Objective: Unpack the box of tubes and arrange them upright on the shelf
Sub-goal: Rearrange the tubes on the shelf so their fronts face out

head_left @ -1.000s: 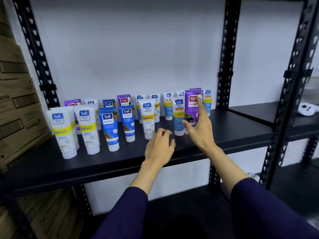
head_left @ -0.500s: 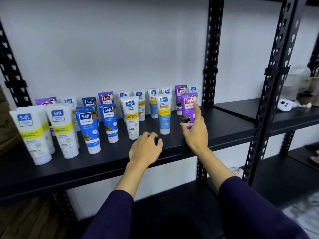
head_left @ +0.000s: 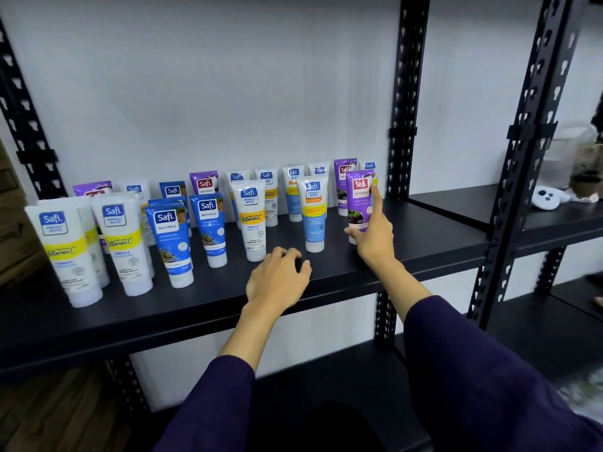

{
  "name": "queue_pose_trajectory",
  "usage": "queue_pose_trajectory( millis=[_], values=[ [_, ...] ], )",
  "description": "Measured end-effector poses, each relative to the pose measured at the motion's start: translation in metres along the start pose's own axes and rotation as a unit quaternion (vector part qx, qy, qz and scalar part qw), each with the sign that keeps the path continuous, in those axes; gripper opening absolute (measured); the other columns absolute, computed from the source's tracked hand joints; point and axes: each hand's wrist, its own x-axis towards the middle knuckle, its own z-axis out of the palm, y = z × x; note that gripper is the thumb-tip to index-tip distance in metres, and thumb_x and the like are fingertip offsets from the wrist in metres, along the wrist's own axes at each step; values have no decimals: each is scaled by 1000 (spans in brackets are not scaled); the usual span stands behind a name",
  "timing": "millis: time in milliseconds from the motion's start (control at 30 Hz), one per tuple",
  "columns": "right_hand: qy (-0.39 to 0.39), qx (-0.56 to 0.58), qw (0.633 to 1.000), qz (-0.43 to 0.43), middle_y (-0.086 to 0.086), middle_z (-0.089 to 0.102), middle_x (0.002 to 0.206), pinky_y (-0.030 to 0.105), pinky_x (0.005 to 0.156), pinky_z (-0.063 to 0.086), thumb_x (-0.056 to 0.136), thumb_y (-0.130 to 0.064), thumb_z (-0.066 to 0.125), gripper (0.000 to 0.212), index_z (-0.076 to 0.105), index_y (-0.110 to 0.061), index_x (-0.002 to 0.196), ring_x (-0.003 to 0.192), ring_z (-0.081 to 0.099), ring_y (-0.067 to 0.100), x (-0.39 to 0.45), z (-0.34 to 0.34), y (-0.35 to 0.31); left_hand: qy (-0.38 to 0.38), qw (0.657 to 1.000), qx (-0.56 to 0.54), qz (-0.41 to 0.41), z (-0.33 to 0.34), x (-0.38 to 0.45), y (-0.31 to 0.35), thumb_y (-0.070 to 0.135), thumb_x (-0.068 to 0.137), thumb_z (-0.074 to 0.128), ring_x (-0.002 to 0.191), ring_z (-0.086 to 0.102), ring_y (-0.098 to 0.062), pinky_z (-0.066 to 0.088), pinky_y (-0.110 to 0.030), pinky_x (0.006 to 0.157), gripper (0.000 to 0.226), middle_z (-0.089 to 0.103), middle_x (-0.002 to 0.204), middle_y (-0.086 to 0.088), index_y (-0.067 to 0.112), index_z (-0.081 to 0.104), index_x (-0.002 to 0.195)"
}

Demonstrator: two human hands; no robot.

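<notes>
Several Safi tubes stand upright, cap down, in rows on the black shelf (head_left: pixel 434 236). A white and yellow tube (head_left: pixel 251 220) and a blue and orange tube (head_left: pixel 314 216) stand in the front row. At the right end of that row stands a purple tube (head_left: pixel 359 199). My right hand (head_left: pixel 372 239) holds it, thumb at its lower left and index finger straight up its right side. My left hand (head_left: pixel 277 277) rests on the shelf's front edge with fingers loosely curled, holding nothing. No box is in view.
A black slotted post (head_left: pixel 403 93) rises just right of the tubes, and another post (head_left: pixel 525 158) stands nearer. Beyond them a second shelf carries a white object (head_left: pixel 545 199) and some blurred items. A lower shelf (head_left: pixel 359 370) lies below.
My right hand brought the purple tube forward from the back row to the front row's right end. My left hand stayed on the shelf edge. The view shifted right.
</notes>
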Motion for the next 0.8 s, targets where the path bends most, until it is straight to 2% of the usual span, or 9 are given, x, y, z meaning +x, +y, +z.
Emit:
queue_pose_trajectory(
  millis=[133,233,333,433,533,733,800],
  values=[
    [-4,11,1000,1,12,41,131,39,92,51,86,-11,69,88,12,-32,150,123,45,20,-5,-2,0,0,1000,-7,1,-1,0,0,47,98,35,121,47,-20,43,-37,87,44,44,138,-1,25,47,134],
    [16,-82,996,-16,14,36,136,39,94,51,90,-16,64,70,24,-18,147,126,41,23,-15,-3,1,5,1000,-16,-3,-2,0,0,46,98,38,118,49,-19,42,-35,83,41,47,135,-1,24,50,131],
    [18,-132,990,-47,13,42,134,38,92,50,93,-19,60,45,42,-11,134,122,44,25,-26,-6,1,35,997,-71,7,-3,-1,3,42,96,47,106,55,-18,45,-33,77,31,54,122,1,24,57,120],
    [2,-136,988,-75,12,49,127,38,87,51,95,-21,56,33,50,-9,126,117,48,24,-33,-14,-3,90,982,-164,33,-7,1,10,33,94,54,102,58,-15,52,-36,81,22,59,115,2,23,62,112],
    [1,-124,986,-115,11,53,123,34,83,49,96,-21,55,28,54,-7,120,114,50,25,-25,-30,-12,131,967,-205,80,-19,10,28,26,93,57,101,60,-13,54,-36,85,17,63,113,1,18,64,107],
    [10,-125,979,-161,13,58,118,38,83,49,95,-20,54,29,57,-6,121,105,56,28,26,-67,-42,179,951,-197,156,-63,58,82,25,95,53,104,59,-14,44,-23,74,21,63,117,1,16,64,111],
    [9,-141,976,-164,13,58,121,40,88,48,95,-20,53,31,57,-7,123,107,56,29,47,-74,-44,180,952,-183,168,-72,80,97,25,95,52,104,59,-18,47,-27,75,23,63,116,-2,15,64,112]
  ],
)
